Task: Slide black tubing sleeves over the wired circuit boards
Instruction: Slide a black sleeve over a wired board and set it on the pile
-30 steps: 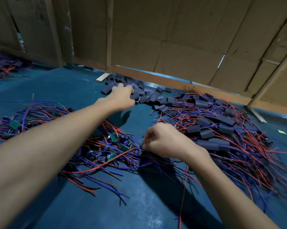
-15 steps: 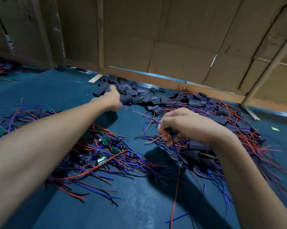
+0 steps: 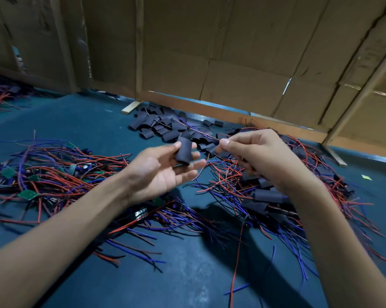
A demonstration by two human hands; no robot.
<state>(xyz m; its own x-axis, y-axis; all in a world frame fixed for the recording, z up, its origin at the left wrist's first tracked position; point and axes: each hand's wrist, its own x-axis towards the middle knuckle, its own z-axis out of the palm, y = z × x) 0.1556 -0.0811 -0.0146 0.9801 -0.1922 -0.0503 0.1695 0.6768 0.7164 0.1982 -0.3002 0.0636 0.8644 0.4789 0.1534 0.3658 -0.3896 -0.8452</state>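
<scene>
A: Nearest the camera, what shows?

B: Two bare forearms rising from the bottom corners over the blue table [image 3: 72, 130]. Loose red and blue wires trail across its lower middle.

A: And the sleeve?

B: The left hand [image 3: 163, 167], palm up at frame centre, pinches one black sleeve [image 3: 184, 151] between thumb and fingertips. Its long axis runs nearly up and down in the frame, tilted slightly, one open end toward the bottom.

A: The right hand?

B: The right hand [image 3: 254, 152], just right of centre, has its fingers curled, thumb and forefinger pinching thin wire ends [image 3: 201, 132] that point to the upper left, past the sleeve's top. Whether a board is in the fist I cannot tell.

A: Beyond them?

B: At left, a tangle of bare green circuit boards [image 3: 27, 194] with wires; at right, a heap of sleeved boards [image 3: 267, 195]. Farther, upper centre, a pile of loose sleeves [image 3: 156, 126] lies against the cardboard wall [image 3: 232, 52].
</scene>
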